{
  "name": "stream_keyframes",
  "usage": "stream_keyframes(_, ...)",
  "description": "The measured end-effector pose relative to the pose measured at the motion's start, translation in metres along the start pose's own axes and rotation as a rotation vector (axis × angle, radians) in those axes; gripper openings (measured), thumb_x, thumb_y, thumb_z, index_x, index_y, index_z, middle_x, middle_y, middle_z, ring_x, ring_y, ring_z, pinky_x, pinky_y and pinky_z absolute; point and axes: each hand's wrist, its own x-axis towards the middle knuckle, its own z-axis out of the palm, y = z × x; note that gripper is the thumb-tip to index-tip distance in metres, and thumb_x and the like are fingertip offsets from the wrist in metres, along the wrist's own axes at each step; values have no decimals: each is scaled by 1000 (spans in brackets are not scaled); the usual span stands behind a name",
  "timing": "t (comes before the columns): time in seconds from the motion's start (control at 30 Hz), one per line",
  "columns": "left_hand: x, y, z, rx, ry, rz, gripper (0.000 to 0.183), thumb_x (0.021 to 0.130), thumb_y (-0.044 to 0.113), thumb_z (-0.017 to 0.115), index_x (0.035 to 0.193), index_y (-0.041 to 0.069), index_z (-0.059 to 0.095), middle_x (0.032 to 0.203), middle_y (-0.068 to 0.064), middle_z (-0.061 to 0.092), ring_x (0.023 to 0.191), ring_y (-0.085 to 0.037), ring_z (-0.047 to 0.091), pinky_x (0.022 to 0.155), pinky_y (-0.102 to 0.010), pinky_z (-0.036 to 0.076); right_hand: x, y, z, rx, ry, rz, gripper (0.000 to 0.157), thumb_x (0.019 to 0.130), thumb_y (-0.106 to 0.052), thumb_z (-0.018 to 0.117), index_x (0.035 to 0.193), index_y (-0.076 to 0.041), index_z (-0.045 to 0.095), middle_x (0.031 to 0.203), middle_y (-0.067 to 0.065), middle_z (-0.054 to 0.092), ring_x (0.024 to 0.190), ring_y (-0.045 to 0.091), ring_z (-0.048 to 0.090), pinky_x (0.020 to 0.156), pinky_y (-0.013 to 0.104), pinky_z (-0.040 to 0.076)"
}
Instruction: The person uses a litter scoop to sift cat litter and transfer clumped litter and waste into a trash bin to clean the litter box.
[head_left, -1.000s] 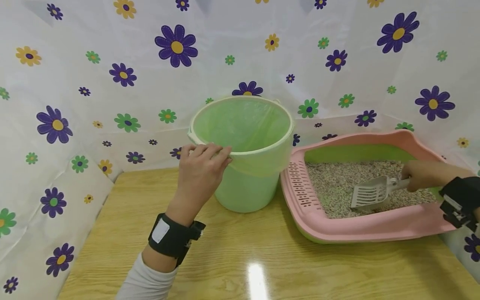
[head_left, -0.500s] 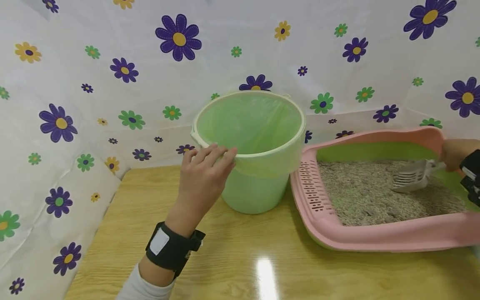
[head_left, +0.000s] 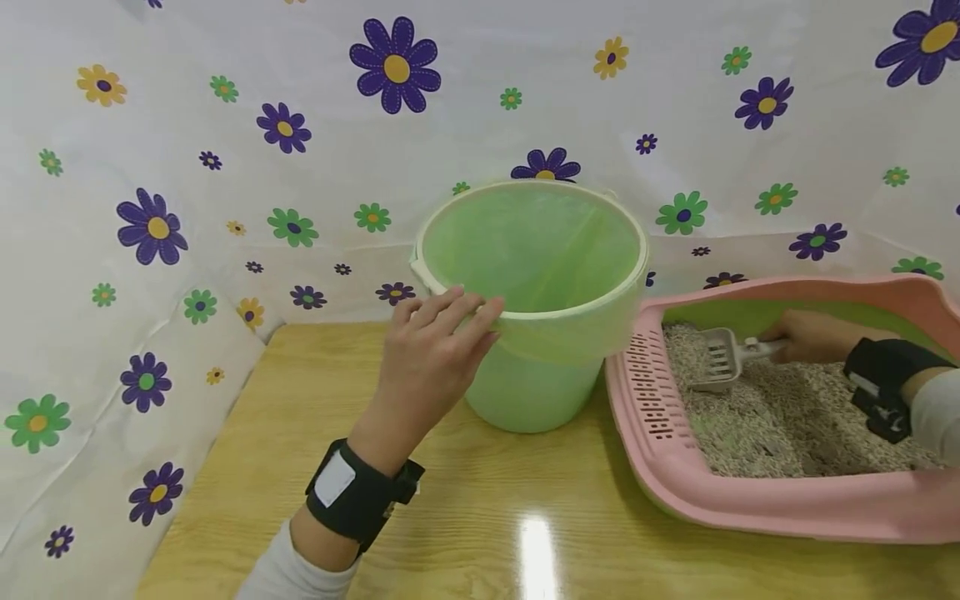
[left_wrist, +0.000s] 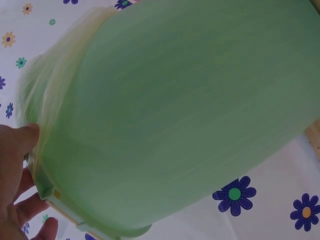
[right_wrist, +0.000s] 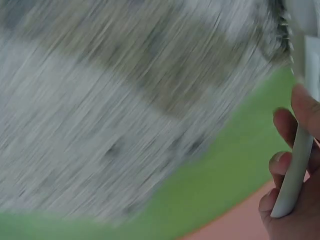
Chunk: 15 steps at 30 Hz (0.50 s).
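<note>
My left hand grips the near left part of the rim of a light green trash can. In the left wrist view its thumb lies on the outside, over a thin yellowish plastic liner folded down over the rim. To the right stands a litter box with a pink rim and a green inside. My right hand holds a litter scoop by its handle. The scoop's slotted head is down at the grey-brown cat litter, near the box's left end.
The wooden tabletop runs in front of the can and the box. A white flower-printed sheet covers the back and sides, close behind both. A perforated pink ledge forms the left end of the box, right beside the can.
My right hand first took the scoop rightward, then back left across the litter to the box's left end. The left hand keeps its grip on the rim. The head view has shifted.
</note>
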Motion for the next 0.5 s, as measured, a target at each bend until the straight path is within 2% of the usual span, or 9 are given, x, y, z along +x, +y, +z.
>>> stream_keyframes(0.1,2,0,-2,4,-9,6,31,96,23,76,126,16,73,115,-6,77,117,-30,70,91,-48,51,11,-23,11,-12,12,-53,14,91,0,72,103,7,75,84,3,70,69,12,55,64,34,47)
stream_keyframes(0.17,2,0,-2,11,-17,4,31,96,23,76,126,17,74,115,-5,77,117,-30,70,91,-47,51,11,-33,14,-32,19,-58,19,91,2,72,106,11,73,91,14,73,76,25,66,68,41,54)
stream_keyframes(0.23,1,0,-2,23,-30,2,31,97,24,76,127,17,74,116,-5,77,118,-30,70,90,-47,52,9,-38,15,-39,11,-52,23,90,2,72,110,14,72,97,21,74,83,32,70,71,45,57)
stream_keyframes(0.37,1,1,-1,38,-42,6,32,97,25,76,128,17,74,117,-5,77,118,-29,70,90,-45,53,-4,-40,10,-10,-53,-37,12,93,0,71,99,9,72,85,10,68,72,18,59,66,35,48)
stream_keyframes(0.43,1,1,-1,43,-42,8,33,97,26,76,128,17,74,117,-5,77,118,-29,70,89,-44,52,-12,-39,7,-3,-71,-28,10,94,-1,70,99,8,72,86,2,66,72,11,55,65,32,45)
stream_keyframes(0.5,0,0,-1,42,-41,7,34,97,27,75,129,17,73,118,-5,76,118,-29,70,88,-44,52,-21,-38,4,1,-72,-23,19,93,0,70,107,13,71,94,13,71,79,21,65,70,35,52)
